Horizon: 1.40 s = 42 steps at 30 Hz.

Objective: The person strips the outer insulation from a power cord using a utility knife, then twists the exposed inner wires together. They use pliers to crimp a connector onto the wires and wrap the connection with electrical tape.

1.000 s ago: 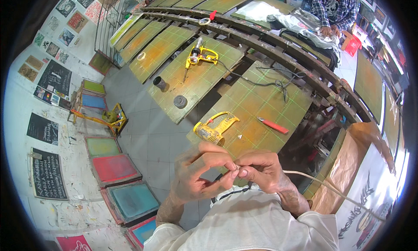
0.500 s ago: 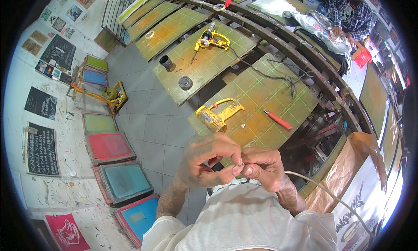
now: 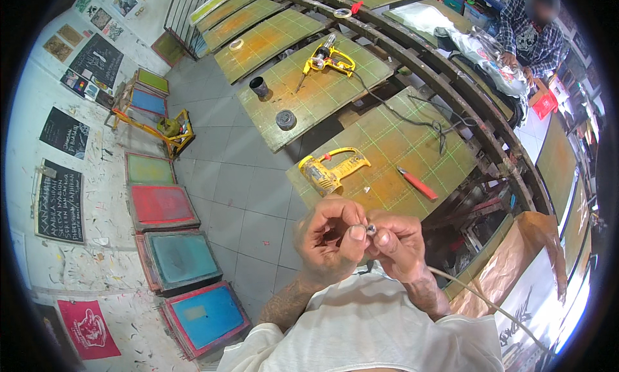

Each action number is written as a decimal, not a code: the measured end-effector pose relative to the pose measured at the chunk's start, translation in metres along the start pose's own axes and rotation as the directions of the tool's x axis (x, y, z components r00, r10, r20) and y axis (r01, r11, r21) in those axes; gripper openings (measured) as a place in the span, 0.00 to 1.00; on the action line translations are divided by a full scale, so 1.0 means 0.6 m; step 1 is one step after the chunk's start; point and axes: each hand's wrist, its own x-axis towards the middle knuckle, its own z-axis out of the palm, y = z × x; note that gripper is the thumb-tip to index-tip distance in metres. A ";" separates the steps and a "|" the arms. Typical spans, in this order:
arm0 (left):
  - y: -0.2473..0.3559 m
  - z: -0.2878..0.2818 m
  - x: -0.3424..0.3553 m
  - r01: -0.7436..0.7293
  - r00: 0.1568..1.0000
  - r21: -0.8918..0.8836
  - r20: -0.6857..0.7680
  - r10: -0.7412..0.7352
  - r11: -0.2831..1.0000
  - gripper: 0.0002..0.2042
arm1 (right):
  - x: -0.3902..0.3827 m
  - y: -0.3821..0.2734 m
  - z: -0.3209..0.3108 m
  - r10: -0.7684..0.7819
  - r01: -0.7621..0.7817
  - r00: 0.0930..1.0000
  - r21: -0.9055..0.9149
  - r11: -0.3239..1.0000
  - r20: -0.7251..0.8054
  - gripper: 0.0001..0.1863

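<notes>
My left hand (image 3: 332,236) and my right hand (image 3: 398,242) meet in front of my chest, fingertips pinched together. Between them sits a small, shiny metal piece (image 3: 371,229), too small to name surely. A beige cable (image 3: 477,299) comes out beside my right wrist and runs to the lower right; whether it joins the piece is hidden by the fingers. Just beyond my hands, the yellow housing of a heat gun (image 3: 332,172) lies on a green-lined board. Red-handled pliers or a cutter (image 3: 418,183) rest to its right.
On the board beyond lie an opened yellow power tool (image 3: 322,62) with a dark cord, a black cup (image 3: 259,87) and a dark round part (image 3: 285,119). Coloured screen frames (image 3: 184,257) lean along the left wall. Brown paper (image 3: 496,275) lies right. Another person (image 3: 532,33) handles cloth far right.
My hands have drawn closer together, the left fingers curling in more tightly, and the metal piece now shows between the thumbs. The view has shifted slightly, moving the benches right.
</notes>
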 end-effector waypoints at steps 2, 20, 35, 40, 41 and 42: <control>-0.008 0.012 -0.006 0.020 0.999 -0.100 -0.029 -0.023 0.995 0.07 | -0.001 0.011 0.000 0.057 -0.053 0.998 0.116 0.992 -0.035 0.18; 0.034 -0.055 0.057 0.013 0.890 0.562 0.371 -0.266 0.827 0.22 | 0.011 -0.009 -0.014 -0.388 0.301 0.914 -0.838 0.456 0.117 0.11; 0.002 -0.044 0.020 0.161 0.827 0.584 0.359 -0.432 0.795 0.24 | 0.000 -0.009 -0.019 -0.191 0.072 0.980 -0.815 0.575 -0.048 0.15; -0.015 -0.049 0.024 0.058 0.760 0.597 0.493 -0.423 0.800 0.20 | -0.007 -0.028 -0.033 -0.094 0.035 0.995 -0.839 0.543 -0.018 0.10; -0.020 -0.049 0.024 0.044 0.765 0.570 0.509 -0.395 0.820 0.18 | -0.008 -0.030 -0.035 -0.089 0.025 0.996 -0.852 0.523 -0.025 0.09; -0.025 -0.048 0.023 0.035 0.767 0.535 0.527 -0.366 0.844 0.15 | -0.010 -0.031 -0.036 -0.091 0.030 0.996 -0.872 0.489 -0.016 0.08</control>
